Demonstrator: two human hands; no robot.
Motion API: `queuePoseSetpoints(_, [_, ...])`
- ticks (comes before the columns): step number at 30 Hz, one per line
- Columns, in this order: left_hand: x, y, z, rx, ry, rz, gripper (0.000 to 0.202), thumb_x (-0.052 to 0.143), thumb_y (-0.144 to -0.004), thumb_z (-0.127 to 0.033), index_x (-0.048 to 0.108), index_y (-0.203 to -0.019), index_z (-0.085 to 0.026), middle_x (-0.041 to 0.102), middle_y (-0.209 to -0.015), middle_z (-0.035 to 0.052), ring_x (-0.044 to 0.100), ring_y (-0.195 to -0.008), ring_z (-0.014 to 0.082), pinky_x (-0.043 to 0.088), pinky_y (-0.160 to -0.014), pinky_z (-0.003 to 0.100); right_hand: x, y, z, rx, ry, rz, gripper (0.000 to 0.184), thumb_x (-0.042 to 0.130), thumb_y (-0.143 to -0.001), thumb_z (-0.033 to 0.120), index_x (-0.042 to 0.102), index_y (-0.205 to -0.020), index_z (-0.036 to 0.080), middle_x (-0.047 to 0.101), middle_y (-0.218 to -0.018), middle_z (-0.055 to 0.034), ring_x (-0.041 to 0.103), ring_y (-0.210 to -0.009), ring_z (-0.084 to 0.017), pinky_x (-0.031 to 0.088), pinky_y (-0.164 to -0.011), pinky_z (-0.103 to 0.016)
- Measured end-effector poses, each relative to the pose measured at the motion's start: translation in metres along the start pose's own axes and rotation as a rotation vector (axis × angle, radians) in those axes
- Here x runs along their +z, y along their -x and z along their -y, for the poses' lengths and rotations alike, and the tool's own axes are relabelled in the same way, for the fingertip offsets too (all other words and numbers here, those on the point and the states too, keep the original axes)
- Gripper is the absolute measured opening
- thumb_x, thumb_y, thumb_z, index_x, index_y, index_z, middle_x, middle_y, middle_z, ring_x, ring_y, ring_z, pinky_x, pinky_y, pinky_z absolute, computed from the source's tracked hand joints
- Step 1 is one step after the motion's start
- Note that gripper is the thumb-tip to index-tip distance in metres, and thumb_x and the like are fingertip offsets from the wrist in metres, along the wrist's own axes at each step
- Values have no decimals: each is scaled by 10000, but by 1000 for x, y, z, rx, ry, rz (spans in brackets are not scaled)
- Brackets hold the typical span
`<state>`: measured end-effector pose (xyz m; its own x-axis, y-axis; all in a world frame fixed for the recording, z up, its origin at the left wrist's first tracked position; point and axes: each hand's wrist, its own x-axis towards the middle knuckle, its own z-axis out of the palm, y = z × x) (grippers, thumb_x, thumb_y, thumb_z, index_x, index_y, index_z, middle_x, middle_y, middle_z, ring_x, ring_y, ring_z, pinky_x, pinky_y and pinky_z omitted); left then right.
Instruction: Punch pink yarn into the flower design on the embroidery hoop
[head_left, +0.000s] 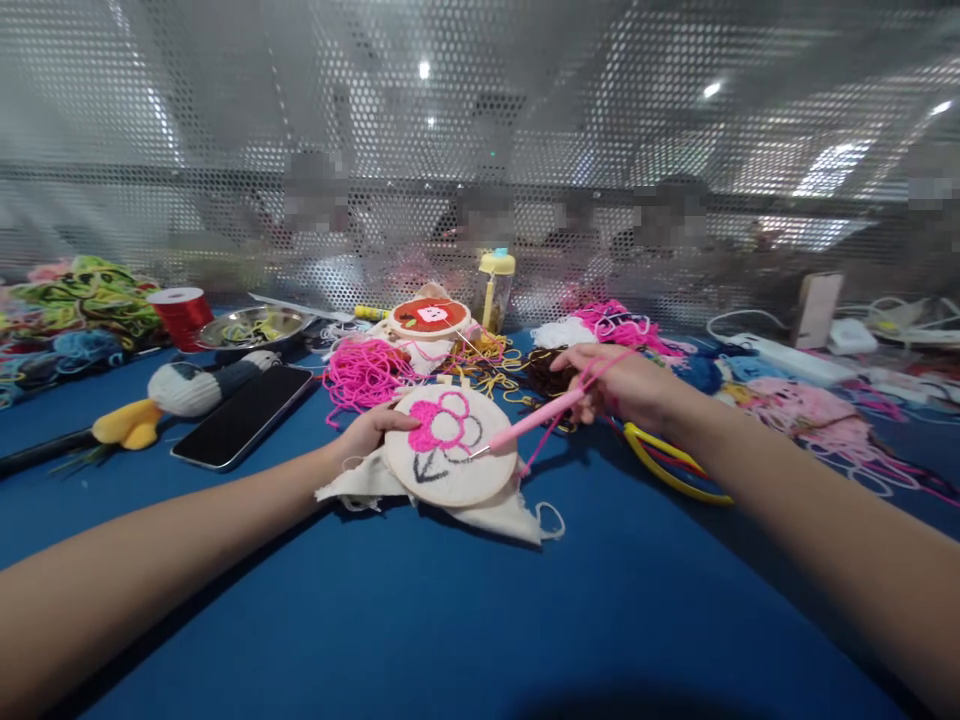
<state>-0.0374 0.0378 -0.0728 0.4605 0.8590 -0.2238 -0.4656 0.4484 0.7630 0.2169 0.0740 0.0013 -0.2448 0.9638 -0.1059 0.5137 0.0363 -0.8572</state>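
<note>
My left hand (371, 428) grips the left rim of a round embroidery hoop (491, 485), its thumb lying on the fabric. The off-white cloth in the hoop carries a drawn flower, partly filled with bright pink loops, above a dark leaf outline. My right hand (619, 385) is closed at the rear end of a pink punch needle (536, 418), whose metal tip meets the cloth at the flower's lower right. Pink yarn (551, 437) loops over the right fingers and runs down behind the hoop. Ragged cloth corners (517, 522) hang below the hoop.
A phone (244, 415) and a stuffed toy (180, 390) lie left. Behind the hoop are a pink yarn pile (367, 372), a second hoop (450, 322) and a bottle (496, 290). Yellow-handled scissors (667, 468) lie under my right forearm. A perforated screen (480, 130) stands behind.
</note>
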Motion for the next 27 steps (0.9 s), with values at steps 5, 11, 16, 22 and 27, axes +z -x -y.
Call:
queuePoseSetpoints(5, [2, 0, 3, 110, -81, 19, 634, 434, -610, 34, 345, -1225, -93, 689, -765, 95, 653, -603, 201, 535, -612, 304, 1, 4, 8, -101, -541, -99, 140, 311, -810, 128, 436, -847, 177, 582, -598, -26, 600, -558, -125, 499, -625, -294])
queuePoseSetpoints(11, [1, -1, 3, 113, -96, 24, 641, 439, -609, 25, 336, -1227, -109, 684, -787, 96, 654, -627, 208, 534, -597, 304, 7, 8, 10, -318, -518, -172, 125, 372, -780, 157, 465, -856, 190, 590, -908, -72, 587, -886, -177, 448, -846, -388])
queuePoseSetpoints(16, [-2, -2, 3, 109, -71, 42, 619, 449, -627, 20, 341, -1224, -101, 688, -736, 85, 653, -621, 206, 533, -630, 317, 5, 1, 0, -583, -96, -400, 172, 403, -782, 276, 474, -933, 233, 477, -1169, -51, 425, -1125, -212, 442, -850, -433])
queuePoseSetpoints(22, [-8, -3, 1, -1, -9, 88, 552, 445, -698, -48, 317, -1235, -32, 685, -733, 123, 654, -651, 222, 528, -647, 325, -9, -4, -7, -830, 518, -887, 435, 423, -780, 280, 331, -1198, 203, 299, -1327, -95, 238, -1247, -224, 229, -1012, -464])
queuePoseSetpoints(27, [-3, -1, -2, -34, 43, 38, 524, 402, -721, -50, 310, -1236, -25, 686, -721, 124, 655, -610, 205, 532, -570, 279, -14, -12, -18, -762, 874, -809, 418, 419, -780, 268, 402, -1171, 120, 415, -1231, -161, 340, -1187, -276, 291, -977, -473])
